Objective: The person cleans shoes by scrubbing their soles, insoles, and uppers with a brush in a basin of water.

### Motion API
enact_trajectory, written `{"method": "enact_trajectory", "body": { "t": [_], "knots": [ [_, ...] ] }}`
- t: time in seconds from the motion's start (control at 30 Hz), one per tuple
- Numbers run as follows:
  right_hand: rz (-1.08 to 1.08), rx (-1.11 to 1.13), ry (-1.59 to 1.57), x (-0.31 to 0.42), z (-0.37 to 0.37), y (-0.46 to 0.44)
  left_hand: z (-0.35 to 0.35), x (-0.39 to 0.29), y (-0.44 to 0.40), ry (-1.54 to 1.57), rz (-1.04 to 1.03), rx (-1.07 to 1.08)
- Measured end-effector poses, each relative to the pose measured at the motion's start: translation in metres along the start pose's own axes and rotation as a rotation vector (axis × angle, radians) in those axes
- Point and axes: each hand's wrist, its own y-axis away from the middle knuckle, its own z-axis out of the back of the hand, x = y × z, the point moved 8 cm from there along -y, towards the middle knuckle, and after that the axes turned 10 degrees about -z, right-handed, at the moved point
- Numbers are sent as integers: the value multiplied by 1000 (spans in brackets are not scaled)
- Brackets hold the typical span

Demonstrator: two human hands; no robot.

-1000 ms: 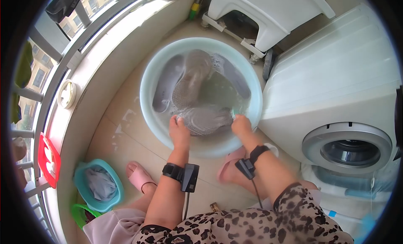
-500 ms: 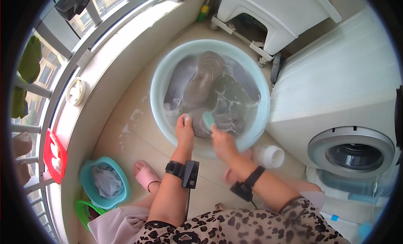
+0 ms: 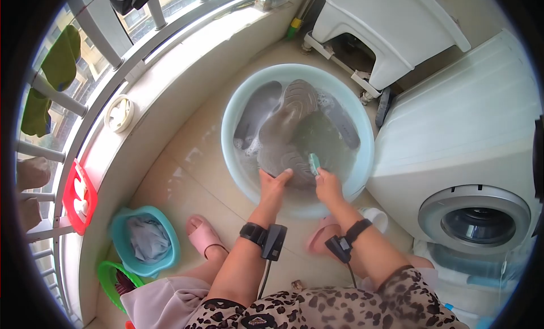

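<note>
A large pale blue basin (image 3: 229,153) of cloudy, soapy water sits on the floor in front of me. At its near side, my left hand (image 3: 273,184) grips the end of a grey shoe (image 3: 277,159), thumb on top, with its ridged sole facing up. My right hand (image 3: 328,187) is closed around a small mint-green scrubbing brush (image 3: 314,163), just right of that shoe and above the water. Another sole-up grey shoe (image 3: 300,97) lies farther back. Smooth grey footwear pieces rest against the basin's left side (image 3: 262,105) and right side (image 3: 341,122), partly under water.
A white washing machine (image 3: 453,131) stands at right, with a white jar (image 3: 375,219) near the basin. Left on the floor are a teal tub (image 3: 174,238) holding pale cloth and a green basket (image 3: 105,278). A red tray (image 3: 90,201) hangs by the railing.
My left hand has moved onto the end of the near shoe, which now lies higher with its sole showing. The brush has shifted right, off the shoe. My view has tilted slightly.
</note>
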Motion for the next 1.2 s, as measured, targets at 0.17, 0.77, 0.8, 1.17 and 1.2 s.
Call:
{"method": "enact_trajectory", "body": {
  "t": [0.17, 0.77, 0.8, 1.17, 1.2],
  "knots": [
    [384, 169, -149, 63, 23, 53, 1, -12, -11, -102, -82, 132],
    [643, 150, 70, 145, 10, 37, 3, -11, -6, -216, -189, 264],
    [656, 194, 89, 140, 15, 47, 5, -5, -7, -182, -144, 249],
    [684, -150, -45, 159, 29, -6, -25, -25, 5, -100, -156, 384],
    [721, -220, -156, 146, 43, -4, -22, -28, 5, -219, -171, 423]
  ]
}}
